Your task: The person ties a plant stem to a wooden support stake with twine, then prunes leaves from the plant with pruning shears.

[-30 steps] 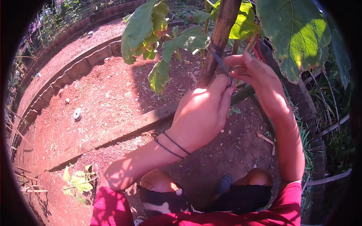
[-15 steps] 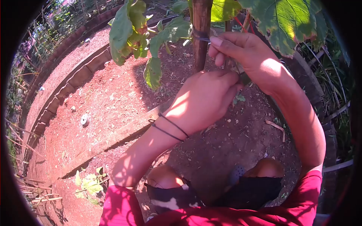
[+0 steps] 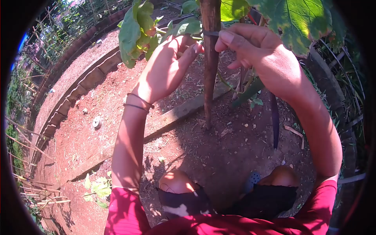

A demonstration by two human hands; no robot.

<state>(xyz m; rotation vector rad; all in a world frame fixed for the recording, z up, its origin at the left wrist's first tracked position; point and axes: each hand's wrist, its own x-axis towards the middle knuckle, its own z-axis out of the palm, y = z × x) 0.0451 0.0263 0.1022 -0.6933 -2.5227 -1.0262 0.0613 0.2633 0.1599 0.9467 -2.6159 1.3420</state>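
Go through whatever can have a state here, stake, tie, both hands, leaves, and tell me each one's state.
Wooden stake: upright, base in the soil.
Dark tie: wrapped around the stake.
Left hand: open, fingertips at the stake.
Right hand: pinching the tie.
Leaves: green, some edges browned.

Red short sleeves, dark patterned shorts, bare arms and knees.
The shirt (image 3: 219, 227) is bright red, its short sleeves ending high on both upper arms. Just below the left hand (image 3: 164, 68), two thin dark bands (image 3: 137, 102) circle the wrist. The shorts (image 3: 231, 201) are black with pale patches; a blue perforated shoe (image 3: 252, 179) shows between the knees.
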